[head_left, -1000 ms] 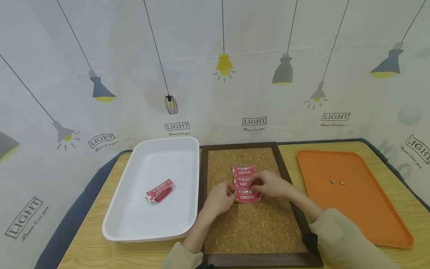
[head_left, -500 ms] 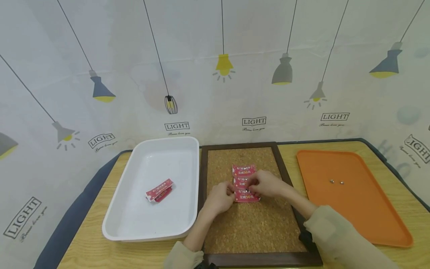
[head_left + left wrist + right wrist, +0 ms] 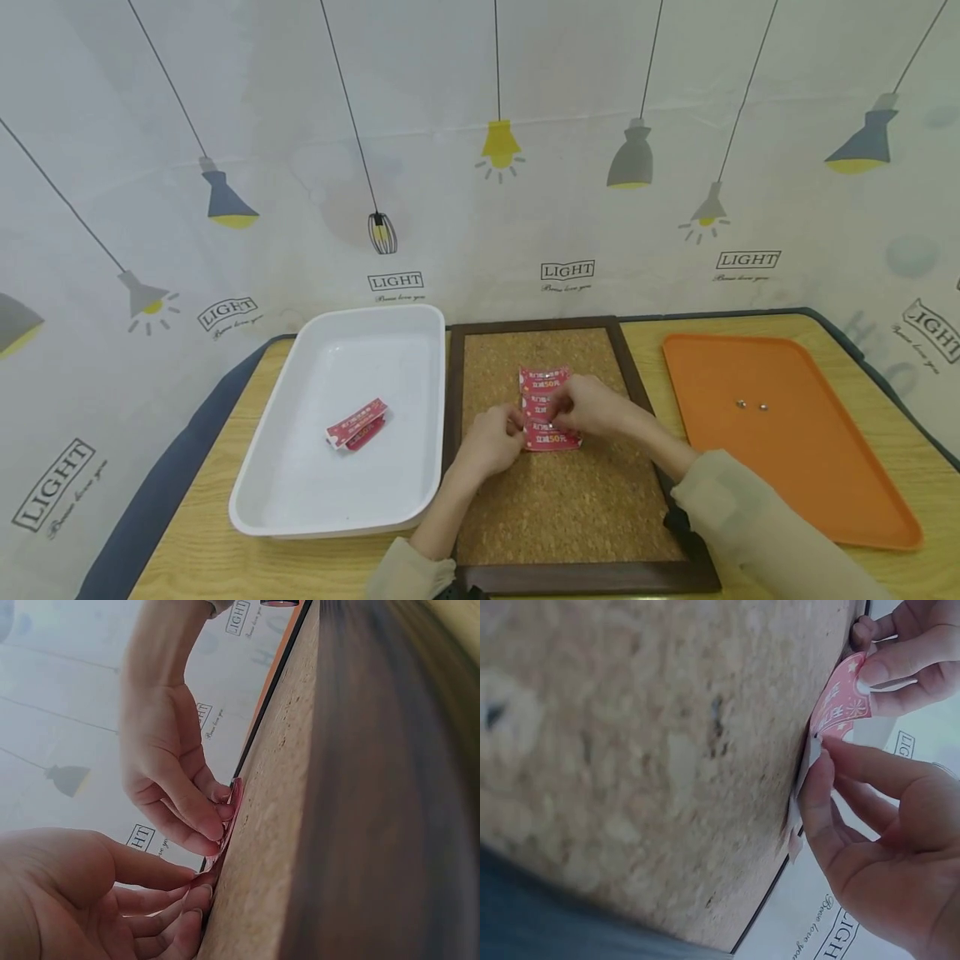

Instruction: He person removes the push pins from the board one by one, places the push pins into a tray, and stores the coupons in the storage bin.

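Three red paper coupons overlap in a column on the framed corkboard (image 3: 555,517). On the lowest coupon (image 3: 552,442), my left hand (image 3: 491,442) pinches the left edge between thumb and fingers. My right hand (image 3: 596,407) reaches in from the right; its thumb and index finger pinch at a small silver thumbtack (image 3: 551,425) near that coupon's top. Another thumbtack (image 3: 547,376) shows on the top coupon (image 3: 543,384). The fingers cover part of the middle coupon (image 3: 536,408). In the right wrist view, the coupon (image 3: 841,697) bows up from the cork under the left thumb.
At left stands a white tray (image 3: 258,467) with a few more red coupons (image 3: 358,423) lying inside. To the right is an orange tray (image 3: 780,467) holding two small silver thumbtacks (image 3: 752,406). A dark wooden frame (image 3: 585,578) edges the corkboard; a printed cloth hangs behind.
My right hand has shifted slightly left, its fingertips closing in at the lowest coupon's thumbtack and now hiding the middle one. The left hand has stayed at the coupon's edge.
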Demonstrator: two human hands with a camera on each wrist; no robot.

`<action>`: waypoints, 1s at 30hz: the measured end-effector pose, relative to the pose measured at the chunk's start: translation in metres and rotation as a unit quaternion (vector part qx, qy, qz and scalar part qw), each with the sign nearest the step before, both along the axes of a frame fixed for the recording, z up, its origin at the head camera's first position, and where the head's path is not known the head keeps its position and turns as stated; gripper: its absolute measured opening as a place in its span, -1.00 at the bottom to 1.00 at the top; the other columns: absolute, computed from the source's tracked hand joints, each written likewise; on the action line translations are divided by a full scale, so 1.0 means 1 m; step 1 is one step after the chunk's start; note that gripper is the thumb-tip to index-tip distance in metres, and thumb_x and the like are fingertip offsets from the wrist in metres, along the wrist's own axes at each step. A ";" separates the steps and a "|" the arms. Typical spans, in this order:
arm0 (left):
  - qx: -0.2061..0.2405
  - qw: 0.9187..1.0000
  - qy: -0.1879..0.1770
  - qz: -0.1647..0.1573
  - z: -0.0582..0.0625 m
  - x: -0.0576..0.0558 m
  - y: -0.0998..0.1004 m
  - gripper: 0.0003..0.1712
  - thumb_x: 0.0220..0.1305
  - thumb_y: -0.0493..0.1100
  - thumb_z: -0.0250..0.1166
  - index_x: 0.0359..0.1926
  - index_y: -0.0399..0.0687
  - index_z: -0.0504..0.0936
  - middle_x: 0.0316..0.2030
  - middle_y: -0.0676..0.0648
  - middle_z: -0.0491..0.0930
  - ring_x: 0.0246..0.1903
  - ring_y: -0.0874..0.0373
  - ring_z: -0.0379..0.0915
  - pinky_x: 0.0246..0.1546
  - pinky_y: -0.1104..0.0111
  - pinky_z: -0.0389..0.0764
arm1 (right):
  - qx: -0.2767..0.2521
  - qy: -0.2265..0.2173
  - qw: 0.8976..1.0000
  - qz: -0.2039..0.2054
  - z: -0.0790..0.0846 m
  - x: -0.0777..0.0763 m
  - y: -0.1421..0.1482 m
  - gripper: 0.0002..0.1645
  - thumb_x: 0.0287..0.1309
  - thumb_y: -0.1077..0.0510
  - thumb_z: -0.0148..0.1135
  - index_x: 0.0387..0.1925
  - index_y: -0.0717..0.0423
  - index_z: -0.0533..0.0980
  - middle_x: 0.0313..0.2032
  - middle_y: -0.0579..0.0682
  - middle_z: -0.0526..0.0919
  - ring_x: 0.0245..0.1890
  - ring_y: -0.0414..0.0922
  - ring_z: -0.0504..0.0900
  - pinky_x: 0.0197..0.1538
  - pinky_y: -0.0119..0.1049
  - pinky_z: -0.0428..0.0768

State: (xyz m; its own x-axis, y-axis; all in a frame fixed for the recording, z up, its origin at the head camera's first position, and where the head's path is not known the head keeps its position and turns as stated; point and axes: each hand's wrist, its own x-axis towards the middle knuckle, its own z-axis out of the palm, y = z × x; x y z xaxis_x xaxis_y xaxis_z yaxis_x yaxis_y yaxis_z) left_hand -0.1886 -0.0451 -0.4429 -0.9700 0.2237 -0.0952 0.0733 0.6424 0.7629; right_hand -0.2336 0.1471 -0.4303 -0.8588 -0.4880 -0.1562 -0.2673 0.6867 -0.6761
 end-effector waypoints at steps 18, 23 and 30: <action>0.002 1.000 0.008 -0.003 -0.002 0.000 -0.001 -0.89 0.21 -0.39 0.26 -0.23 -0.25 0.64 -0.46 -0.08 0.62 -0.52 0.14 0.45 -0.55 0.35 0.42 | 0.025 0.024 0.998 0.047 -0.002 -0.007 -0.001 -0.86 0.17 0.39 0.33 -0.46 0.15 0.60 -0.57 -0.10 0.56 -0.61 -0.25 0.49 -0.52 -0.40 0.47; 0.005 1.000 0.008 -0.003 -0.002 0.000 -0.002 -0.90 0.22 -0.39 0.26 -0.23 -0.25 0.64 -0.46 -0.08 0.61 -0.52 0.15 0.45 -0.56 0.35 0.41 | 0.061 0.054 0.995 0.059 -0.003 -0.006 -0.007 -0.79 0.22 0.42 0.27 -0.47 0.13 0.56 -0.54 -0.10 0.53 -0.59 -0.26 0.43 -0.51 -0.41 0.40; 0.008 1.000 0.010 -0.004 -0.002 -0.001 -0.002 -0.91 0.22 -0.39 0.27 -0.24 -0.26 0.64 -0.47 -0.07 0.62 -0.53 0.16 0.45 -0.56 0.36 0.41 | 0.092 0.050 0.993 0.058 -0.004 -0.006 -0.013 -0.75 0.24 0.45 0.25 -0.49 0.15 0.49 -0.53 -0.05 0.51 -0.53 -0.21 0.43 -0.47 -0.38 0.45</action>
State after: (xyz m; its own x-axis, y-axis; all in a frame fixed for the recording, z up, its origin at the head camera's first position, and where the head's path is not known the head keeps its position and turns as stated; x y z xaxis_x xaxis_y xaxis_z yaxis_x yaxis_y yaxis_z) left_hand -0.1892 -0.0472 -0.4447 -0.9698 0.2333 -0.0716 0.0946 0.6299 0.7709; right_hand -0.2397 0.1343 -0.4338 -0.8144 -0.5549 -0.1696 -0.4103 0.7574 -0.5080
